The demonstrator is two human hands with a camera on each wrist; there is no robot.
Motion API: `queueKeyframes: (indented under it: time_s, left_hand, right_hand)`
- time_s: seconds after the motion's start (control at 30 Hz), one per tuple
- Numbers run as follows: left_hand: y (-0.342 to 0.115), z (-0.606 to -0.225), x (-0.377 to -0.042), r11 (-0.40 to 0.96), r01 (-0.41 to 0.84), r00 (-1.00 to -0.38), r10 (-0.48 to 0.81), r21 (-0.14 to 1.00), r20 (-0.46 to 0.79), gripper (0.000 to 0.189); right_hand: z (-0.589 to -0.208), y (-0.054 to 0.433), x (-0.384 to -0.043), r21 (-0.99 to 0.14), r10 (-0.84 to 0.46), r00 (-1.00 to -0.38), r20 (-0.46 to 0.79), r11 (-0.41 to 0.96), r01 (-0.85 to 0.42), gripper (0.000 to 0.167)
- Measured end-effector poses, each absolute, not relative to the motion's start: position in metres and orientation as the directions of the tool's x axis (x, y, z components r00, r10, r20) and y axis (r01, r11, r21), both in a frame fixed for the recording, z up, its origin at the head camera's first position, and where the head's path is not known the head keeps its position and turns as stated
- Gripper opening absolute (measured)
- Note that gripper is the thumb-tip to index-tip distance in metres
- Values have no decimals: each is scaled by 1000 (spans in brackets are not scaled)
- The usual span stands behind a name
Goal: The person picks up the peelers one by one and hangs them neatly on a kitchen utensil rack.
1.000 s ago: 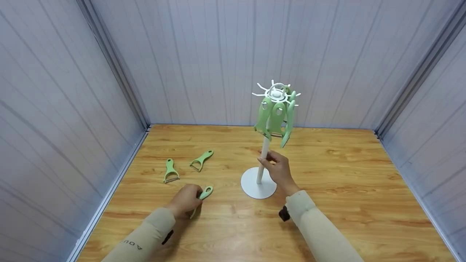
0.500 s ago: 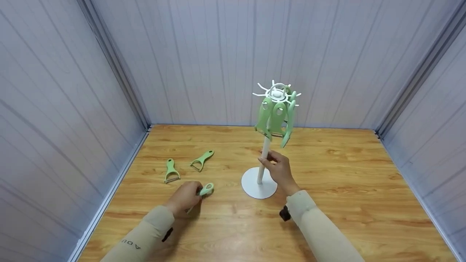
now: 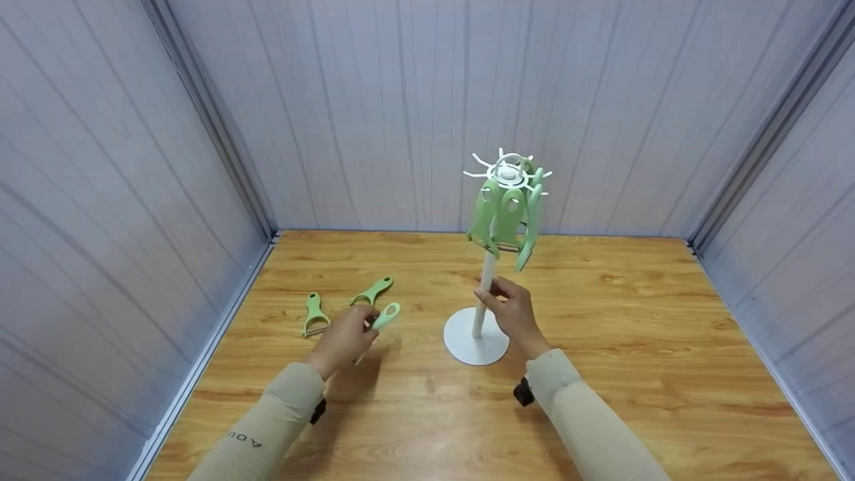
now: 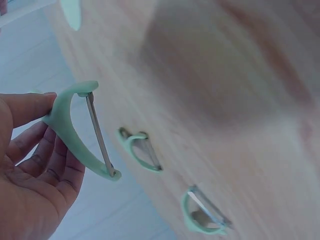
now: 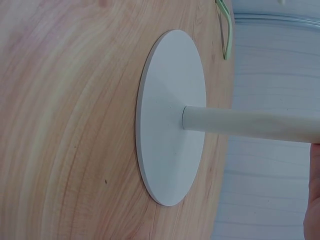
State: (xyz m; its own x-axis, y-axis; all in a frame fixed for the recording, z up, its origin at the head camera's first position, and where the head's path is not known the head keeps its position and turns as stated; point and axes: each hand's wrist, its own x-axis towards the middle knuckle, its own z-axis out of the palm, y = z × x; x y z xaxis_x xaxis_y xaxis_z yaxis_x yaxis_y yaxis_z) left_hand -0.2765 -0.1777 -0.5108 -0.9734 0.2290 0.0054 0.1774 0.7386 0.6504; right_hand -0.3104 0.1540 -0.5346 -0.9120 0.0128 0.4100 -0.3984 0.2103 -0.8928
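My left hand (image 3: 345, 337) pinches a light green Y-shaped peeler (image 4: 67, 125) between thumb and fingers, raised off the table. Its looped handle end (image 3: 387, 315) points toward the stand in the head view, and its metal blade shows in the left wrist view. My right hand (image 3: 511, 314) grips the pole (image 5: 250, 123) of a white rack stand, which stands upright on its round base (image 5: 172, 120). Several green peelers (image 3: 509, 214) hang from the hooks at the top. Some white hooks (image 3: 475, 175) on the left side are bare.
Two more green peelers lie on the wooden table: one at the left (image 3: 314, 312), another (image 3: 375, 290) just beyond my left hand, its blade end partly covered by the hand. Pale panel walls (image 3: 427, 120) enclose the table at the back and sides.
My left hand has lifted the peeler off the table and carried it up and forward, slightly to the right. The right hand and the stand have stayed almost still.
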Motion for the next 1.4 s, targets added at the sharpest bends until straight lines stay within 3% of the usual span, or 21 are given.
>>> queueKeyframes:
  time_s: [0.67, 1.4]
  left_hand:
    - [-158, -487, -281, 592, 220, -973, 191, 775, 130, 31]
    - [-132, -450, -293, 520, 342, -940, 175, 783, 294, 29]
  right_hand:
    - [-539, 155, -311, -898, 9, -920, 391, 224, -379, 20]
    - [-536, 156, -312, -904, 8, -923, 386, 202, -376, 22]
